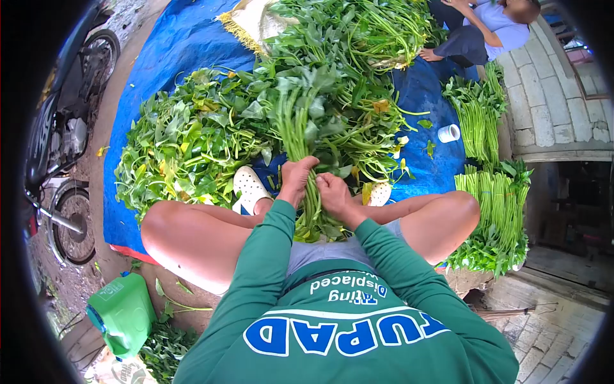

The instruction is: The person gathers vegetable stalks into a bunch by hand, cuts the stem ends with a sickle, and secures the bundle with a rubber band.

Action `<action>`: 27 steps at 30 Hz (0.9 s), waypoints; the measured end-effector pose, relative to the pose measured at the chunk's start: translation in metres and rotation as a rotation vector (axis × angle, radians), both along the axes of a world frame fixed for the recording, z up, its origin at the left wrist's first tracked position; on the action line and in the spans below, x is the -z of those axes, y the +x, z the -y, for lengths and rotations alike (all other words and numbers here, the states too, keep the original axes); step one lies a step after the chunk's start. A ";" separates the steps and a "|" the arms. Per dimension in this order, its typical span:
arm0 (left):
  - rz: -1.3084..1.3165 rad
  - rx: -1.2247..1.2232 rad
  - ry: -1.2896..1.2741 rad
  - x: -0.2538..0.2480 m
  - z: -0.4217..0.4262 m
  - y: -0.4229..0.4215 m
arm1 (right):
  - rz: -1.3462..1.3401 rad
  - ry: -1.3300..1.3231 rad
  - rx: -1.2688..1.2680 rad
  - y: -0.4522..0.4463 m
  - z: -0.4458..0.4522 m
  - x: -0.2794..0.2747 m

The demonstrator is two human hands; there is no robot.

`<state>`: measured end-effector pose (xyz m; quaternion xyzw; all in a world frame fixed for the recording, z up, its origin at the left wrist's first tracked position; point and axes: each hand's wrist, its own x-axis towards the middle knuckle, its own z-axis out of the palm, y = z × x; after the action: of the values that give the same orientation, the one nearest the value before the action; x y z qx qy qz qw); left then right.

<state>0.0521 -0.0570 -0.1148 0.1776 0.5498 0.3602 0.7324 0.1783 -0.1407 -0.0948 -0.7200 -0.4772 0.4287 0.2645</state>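
A bunch of long green stems with leafy tops (295, 125) stands out from my lap, leaves pointing away from me. My left hand (297, 179) is wrapped round the stems. Just to its right, my right hand (335, 195) is closed against the same bunch, lower down the stems. More leaves hang below both hands, near my shorts. Beyond the bunch, a big heap of loose leafy stems (358, 38) spreads over a blue tarp (217, 38), with a yellowish leaf pile (185, 141) on the left.
Tied bundles (492, 205) are stacked on the right, below further bundles (474, 121). A white roll (449, 133) lies on the tarp. Another person (486, 32) sits at the upper right. A motorcycle (70, 134) stands left, and a green plastic container (121, 313) is at the lower left.
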 end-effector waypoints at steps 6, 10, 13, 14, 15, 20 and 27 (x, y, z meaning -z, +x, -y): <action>-0.230 -0.206 0.309 -0.048 -0.043 -0.053 | -0.236 0.271 -0.139 -0.014 -0.052 -0.039; -0.251 -0.318 0.325 -0.099 -0.066 -0.090 | 0.389 0.551 -0.056 0.058 -0.147 -0.014; -0.238 -0.296 0.347 -0.150 -0.062 -0.097 | 0.804 0.431 -0.147 0.106 -0.198 -0.001; -0.208 -0.290 0.344 -0.163 -0.060 -0.095 | 0.899 0.362 -0.170 0.118 -0.211 0.004; -0.178 -0.284 0.343 -0.171 -0.059 -0.092 | 0.993 0.293 -0.193 0.129 -0.225 0.007; -0.170 -0.246 0.247 -0.159 -0.064 -0.092 | 0.613 -0.093 -0.314 0.201 -0.270 0.006; -0.175 -0.306 0.252 -0.137 -0.081 -0.087 | 0.796 -0.117 -0.292 0.205 -0.265 0.002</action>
<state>-0.0354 0.0243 0.0222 0.2129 0.5823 0.5165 0.5906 0.3829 0.1246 -0.0971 -0.7679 -0.6140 0.1768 -0.0451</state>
